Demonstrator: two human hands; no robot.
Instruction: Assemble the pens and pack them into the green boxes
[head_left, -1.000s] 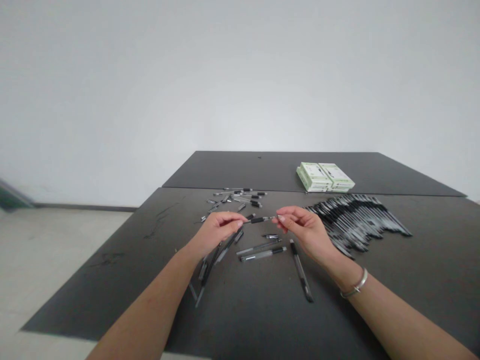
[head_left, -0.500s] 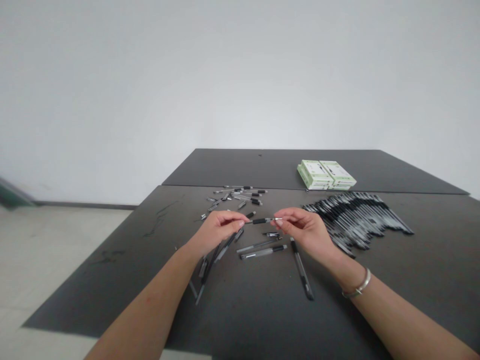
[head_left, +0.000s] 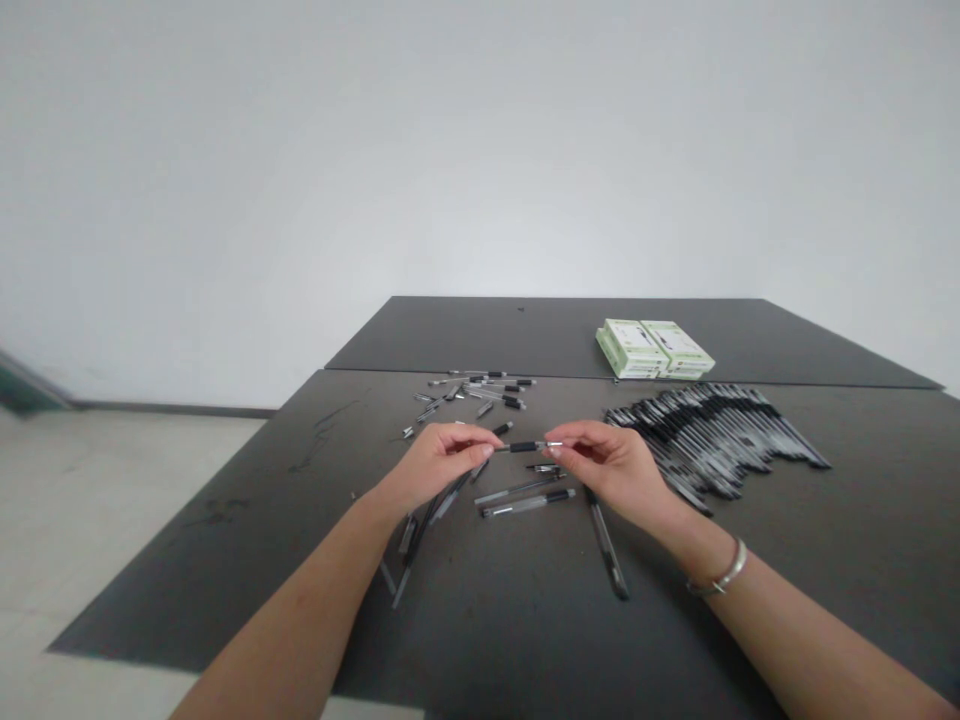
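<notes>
My left hand (head_left: 442, 462) and my right hand (head_left: 609, 465) face each other above the dark table. Between their fingertips, a black-gripped pen (head_left: 529, 446) is held level, with its metal tip toward my right hand. The left fingers partly hide its other end. Just below my hands lie loose clear-barrelled pens (head_left: 529, 503), and a longer black-and-clear pen (head_left: 606, 545) lies under my right wrist. Several more pens (head_left: 427, 530) lie under my left hand.
A scattered group of pens (head_left: 476, 392) lies farther ahead. A dense fanned row of pens (head_left: 709, 440) lies on the right. Green-and-white boxes (head_left: 654, 348) sit on a second dark table (head_left: 487, 335), beyond the seam. Pale floor (head_left: 112, 520) lies to the left.
My hands have drawn slightly closer together and lower, with the pen still between them. The view has shifted slightly.
</notes>
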